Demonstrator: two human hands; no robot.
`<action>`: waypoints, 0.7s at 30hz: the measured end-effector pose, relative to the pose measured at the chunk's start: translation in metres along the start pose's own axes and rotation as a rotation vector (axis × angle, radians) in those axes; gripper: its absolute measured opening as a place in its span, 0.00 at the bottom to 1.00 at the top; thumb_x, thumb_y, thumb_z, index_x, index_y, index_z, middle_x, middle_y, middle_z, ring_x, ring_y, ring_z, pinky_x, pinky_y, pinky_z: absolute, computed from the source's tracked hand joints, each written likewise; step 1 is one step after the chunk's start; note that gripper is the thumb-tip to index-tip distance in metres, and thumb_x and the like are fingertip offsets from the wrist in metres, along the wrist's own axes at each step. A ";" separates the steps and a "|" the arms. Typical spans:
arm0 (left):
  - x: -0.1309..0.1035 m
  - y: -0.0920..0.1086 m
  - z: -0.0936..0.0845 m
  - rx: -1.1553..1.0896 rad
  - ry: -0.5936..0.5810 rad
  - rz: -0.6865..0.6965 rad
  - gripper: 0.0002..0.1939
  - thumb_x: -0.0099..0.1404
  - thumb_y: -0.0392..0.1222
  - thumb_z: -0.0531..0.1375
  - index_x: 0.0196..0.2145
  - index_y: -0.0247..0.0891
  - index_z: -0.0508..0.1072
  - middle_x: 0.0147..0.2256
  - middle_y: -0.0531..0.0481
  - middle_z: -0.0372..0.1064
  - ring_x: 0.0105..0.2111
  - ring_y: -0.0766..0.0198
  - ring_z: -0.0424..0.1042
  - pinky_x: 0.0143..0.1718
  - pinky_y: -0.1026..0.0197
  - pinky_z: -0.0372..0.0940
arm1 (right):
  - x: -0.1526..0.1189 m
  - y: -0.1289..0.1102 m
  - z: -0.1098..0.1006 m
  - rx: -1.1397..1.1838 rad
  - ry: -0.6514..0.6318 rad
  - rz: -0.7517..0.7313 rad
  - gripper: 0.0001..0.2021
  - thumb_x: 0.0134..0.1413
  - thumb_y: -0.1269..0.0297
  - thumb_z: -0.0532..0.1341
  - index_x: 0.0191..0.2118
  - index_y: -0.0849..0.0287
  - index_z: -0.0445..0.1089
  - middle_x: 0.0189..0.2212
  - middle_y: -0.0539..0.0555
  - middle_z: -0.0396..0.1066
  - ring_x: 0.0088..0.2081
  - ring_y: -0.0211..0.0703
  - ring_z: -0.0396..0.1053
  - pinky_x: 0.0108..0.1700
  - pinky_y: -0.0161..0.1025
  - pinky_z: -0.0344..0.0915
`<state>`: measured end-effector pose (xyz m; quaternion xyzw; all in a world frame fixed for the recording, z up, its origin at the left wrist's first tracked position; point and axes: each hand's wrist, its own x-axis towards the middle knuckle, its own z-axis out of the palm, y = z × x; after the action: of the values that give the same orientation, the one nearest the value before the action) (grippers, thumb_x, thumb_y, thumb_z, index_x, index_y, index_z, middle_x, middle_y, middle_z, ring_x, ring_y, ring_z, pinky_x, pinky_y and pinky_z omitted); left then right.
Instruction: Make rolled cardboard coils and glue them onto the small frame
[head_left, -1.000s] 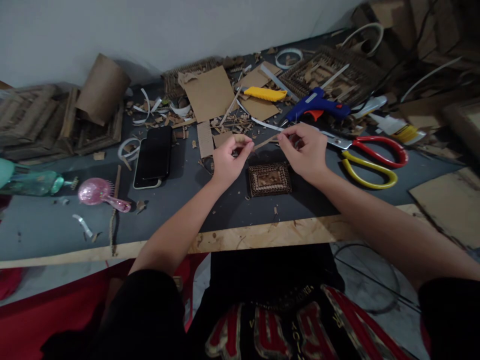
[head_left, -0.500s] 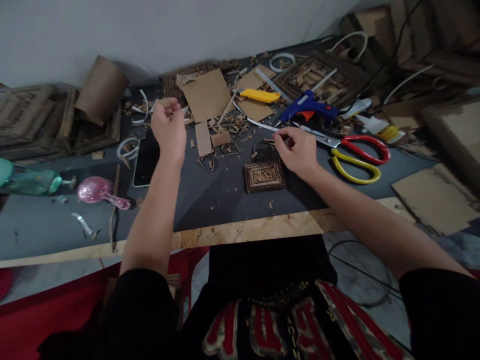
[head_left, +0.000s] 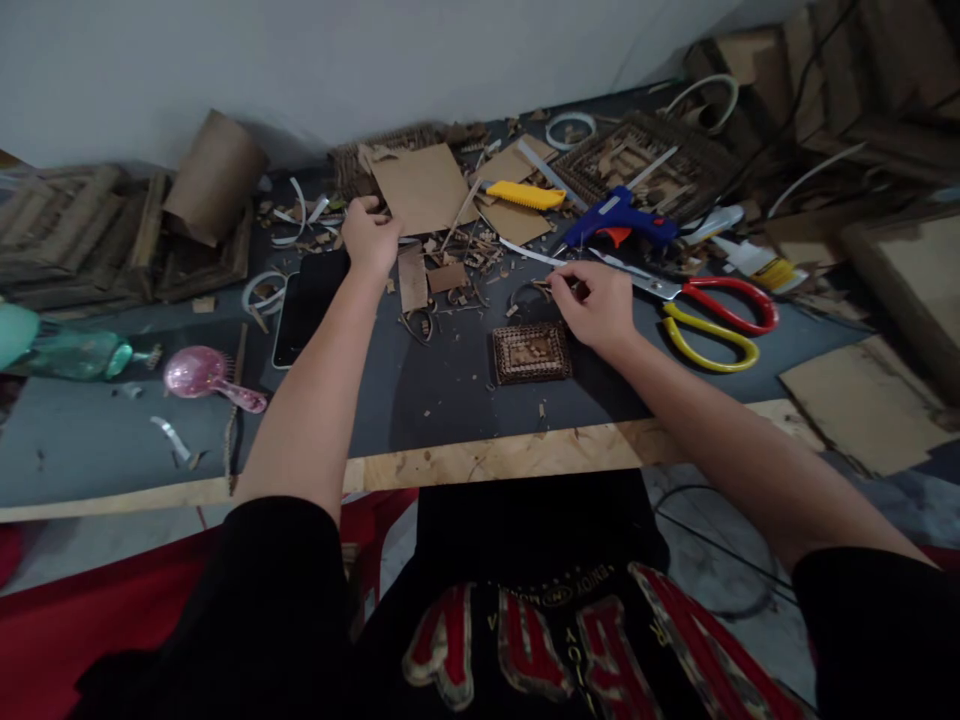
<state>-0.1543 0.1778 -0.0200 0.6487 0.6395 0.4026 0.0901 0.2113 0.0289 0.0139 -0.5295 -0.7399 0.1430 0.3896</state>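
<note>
My left hand (head_left: 370, 240) hovers beside the left edge of a square cardboard sheet (head_left: 424, 188), its fingers bent and apart, with nothing visible in them. Thumb and forefinger of my right hand (head_left: 596, 302) are pinched together by a thin curled brown strip (head_left: 529, 290); what they hold is too small to make out. Just left of that hand, a small rectangular piece of layered corrugated cardboard (head_left: 532, 352) with a ridged border lies flat on the dark table. Below my left wrist lies a phone (head_left: 304, 305), partly covered by the forearm.
Scissors (head_left: 731, 305) with red and yellow handles, a blue glue gun (head_left: 619, 215) and a yellow cutter (head_left: 525, 194) lie beyond my right hand. Cardboard scraps (head_left: 480, 255) litter the middle. At left are a pink hairbrush (head_left: 199, 373) and a green bottle (head_left: 67, 345).
My left hand has moved right and down toward the scraps beside the cardboard sheet, and its fingers have loosened. My right hand stays pinched in nearly the same place. The view has shifted slightly.
</note>
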 end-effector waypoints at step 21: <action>-0.093 0.081 -0.020 0.345 -0.330 0.420 0.19 0.62 0.53 0.64 0.45 0.39 0.75 0.49 0.37 0.73 0.53 0.41 0.70 0.56 0.39 0.66 | 0.000 -0.004 -0.002 0.000 -0.045 -0.026 0.11 0.59 0.64 0.57 0.36 0.57 0.77 0.31 0.55 0.78 0.29 0.44 0.70 0.35 0.43 0.65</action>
<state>-0.0924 0.0732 0.0064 0.8289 0.5271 0.1873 -0.0038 0.2097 0.0266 0.0176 -0.5165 -0.7553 0.1500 0.3745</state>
